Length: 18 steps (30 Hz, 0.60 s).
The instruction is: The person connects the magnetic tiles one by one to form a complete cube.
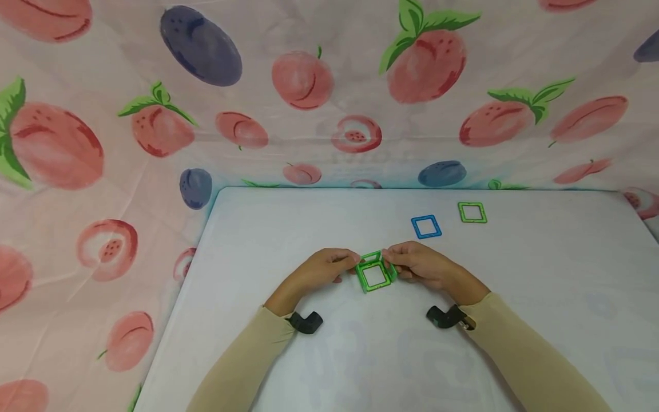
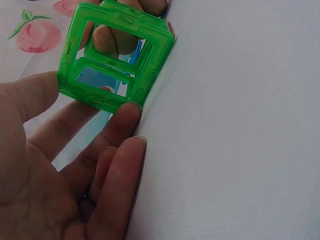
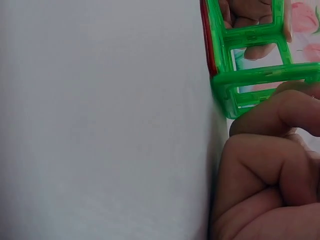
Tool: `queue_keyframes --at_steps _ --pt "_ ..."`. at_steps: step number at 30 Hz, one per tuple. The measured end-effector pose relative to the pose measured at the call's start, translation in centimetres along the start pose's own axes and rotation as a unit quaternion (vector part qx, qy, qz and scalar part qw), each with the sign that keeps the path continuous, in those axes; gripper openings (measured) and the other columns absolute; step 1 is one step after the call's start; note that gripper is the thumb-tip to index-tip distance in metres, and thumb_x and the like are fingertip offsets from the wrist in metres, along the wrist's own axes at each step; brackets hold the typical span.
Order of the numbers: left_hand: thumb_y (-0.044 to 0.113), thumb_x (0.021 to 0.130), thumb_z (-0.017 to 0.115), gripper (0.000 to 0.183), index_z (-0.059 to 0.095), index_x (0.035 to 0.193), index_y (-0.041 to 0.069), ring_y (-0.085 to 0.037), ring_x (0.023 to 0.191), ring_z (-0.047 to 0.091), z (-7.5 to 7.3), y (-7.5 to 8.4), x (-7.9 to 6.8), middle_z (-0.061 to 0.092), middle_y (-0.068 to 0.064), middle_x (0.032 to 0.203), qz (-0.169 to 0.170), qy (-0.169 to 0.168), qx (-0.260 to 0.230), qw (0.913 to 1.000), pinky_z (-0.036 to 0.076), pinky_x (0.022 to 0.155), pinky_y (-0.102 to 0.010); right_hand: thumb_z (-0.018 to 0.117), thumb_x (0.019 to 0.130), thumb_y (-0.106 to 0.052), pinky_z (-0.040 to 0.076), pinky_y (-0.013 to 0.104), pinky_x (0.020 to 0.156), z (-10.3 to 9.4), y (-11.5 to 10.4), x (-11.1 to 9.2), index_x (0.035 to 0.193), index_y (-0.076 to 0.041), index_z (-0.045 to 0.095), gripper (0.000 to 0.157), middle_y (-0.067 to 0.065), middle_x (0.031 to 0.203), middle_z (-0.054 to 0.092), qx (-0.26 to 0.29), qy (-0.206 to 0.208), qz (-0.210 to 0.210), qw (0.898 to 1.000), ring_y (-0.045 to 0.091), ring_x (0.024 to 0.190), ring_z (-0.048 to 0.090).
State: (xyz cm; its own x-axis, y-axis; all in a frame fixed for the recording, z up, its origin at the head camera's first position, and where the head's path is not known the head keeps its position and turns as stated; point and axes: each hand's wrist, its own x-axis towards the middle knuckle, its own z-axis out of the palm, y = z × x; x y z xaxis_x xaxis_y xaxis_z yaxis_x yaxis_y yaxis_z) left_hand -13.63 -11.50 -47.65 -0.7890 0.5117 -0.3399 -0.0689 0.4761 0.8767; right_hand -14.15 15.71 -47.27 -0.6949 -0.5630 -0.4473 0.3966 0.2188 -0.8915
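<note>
Several green square magnetic tiles (image 1: 378,286) stand joined as a small box-like shape on the table, between both hands. My left hand (image 1: 329,266) pinches its left side between thumb and fingers; in the left wrist view the thumb lies at one corner and a fingertip at the lower edge. On the other side, my right hand (image 1: 419,263) grips a tile near the back right corner. A red edge (image 3: 207,45) runs along the base of the green tiles in the right wrist view. The right thumb is partly hidden there.
Beyond the right hand lie a blue square tile (image 1: 415,228) and, farther right, another green square tile (image 1: 472,221), both flat on the white table (image 1: 556,274). A fruit-print cloth (image 1: 360,74) hangs along the back and left edges.
</note>
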Motion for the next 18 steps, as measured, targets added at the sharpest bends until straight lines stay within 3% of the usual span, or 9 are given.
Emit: queue_keyframes --at_steps 11,18 --pt "0.043 0.105 0.055 0.037 0.071 0.130 0.021 -0.013 0.098 0.060 0.14 0.30 -0.29 0.070 0.001 0.117 -0.004 0.009 0.022 0.9997 0.053 0.080 -0.026 0.049 0.109 -0.034 0.028 0.022 0.050 0.10 0.03 0.12 0.095 -0.003 0.061 0.036 -0.006 0.066 0.045 -0.007 -0.001 0.002 1.000 0.008 0.053 0.036" --pt "0.044 0.105 0.055 0.033 0.073 0.118 0.021 -0.014 0.088 0.059 0.08 0.44 -0.54 0.063 0.003 0.104 -0.007 0.016 0.031 0.9994 0.050 0.078 -0.027 0.049 0.109 -0.035 0.030 0.022 0.052 0.08 0.13 0.03 0.095 -0.004 0.061 0.036 -0.006 0.068 0.046 -0.003 -0.008 -0.005 1.000 0.008 0.055 0.038"
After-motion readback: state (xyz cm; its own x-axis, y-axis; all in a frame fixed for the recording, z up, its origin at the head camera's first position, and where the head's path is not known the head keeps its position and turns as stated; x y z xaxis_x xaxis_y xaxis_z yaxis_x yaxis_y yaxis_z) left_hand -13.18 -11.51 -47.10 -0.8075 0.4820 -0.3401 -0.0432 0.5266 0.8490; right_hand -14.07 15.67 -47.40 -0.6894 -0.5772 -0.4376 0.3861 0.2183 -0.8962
